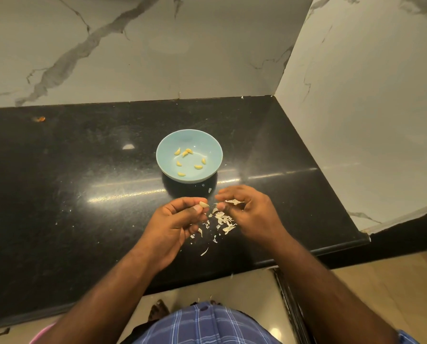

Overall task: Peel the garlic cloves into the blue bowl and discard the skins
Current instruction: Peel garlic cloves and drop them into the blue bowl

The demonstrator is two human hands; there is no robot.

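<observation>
Inside the blue bowl — seven peeled cloves, loosely scattered.

Open black countertop left of the blue bowl; marble walls behind and right; skins just in front.

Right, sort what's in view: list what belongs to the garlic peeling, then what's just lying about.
Job:
left hand, pinching a clove
right hand, holding skin
blue bowl with peeled cloves
skins on the counter

Lying about:
orange speck
marble wall
</observation>
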